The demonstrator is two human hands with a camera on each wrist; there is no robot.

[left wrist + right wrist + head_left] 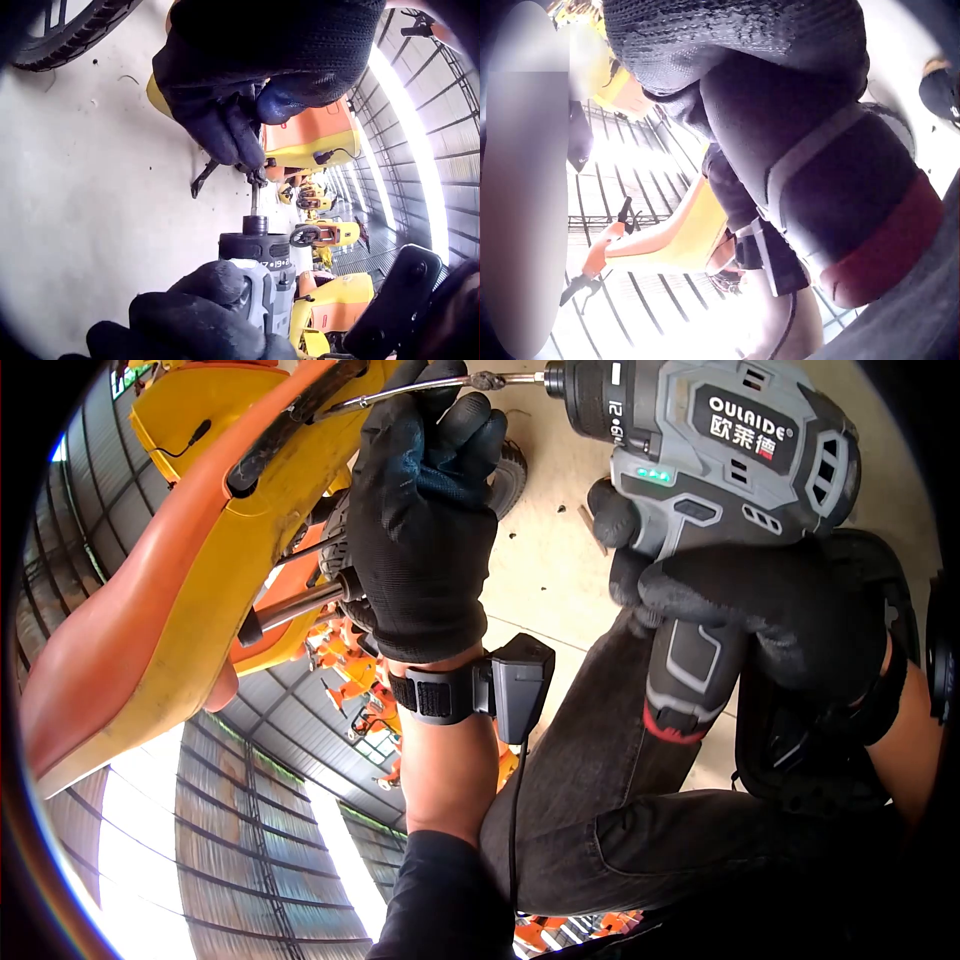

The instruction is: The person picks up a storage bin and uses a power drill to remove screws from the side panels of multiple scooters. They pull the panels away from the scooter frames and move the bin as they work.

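Observation:
My right hand (775,610), in a black glove, grips the handle of a grey and black cordless drill (745,490) in the head view. Green lights glow on the drill's side. From its chuck, a long thin driver bit (518,378) with a dark lump partway along reaches left toward an orange and yellow body panel (150,600). My gloved left hand (420,540) pinches this shaft near the panel's dark recess (275,450). In the left wrist view, its fingers (247,142) close around the shaft just above the chuck (255,225). The bit's tip is hidden there.
A tire (510,478) shows behind the left hand, and a metal rod (300,605) juts out below the panel. Several orange and yellow vehicles (334,234) stand in the background. An open black case-like object (810,760) lies beside the person's leg (590,760).

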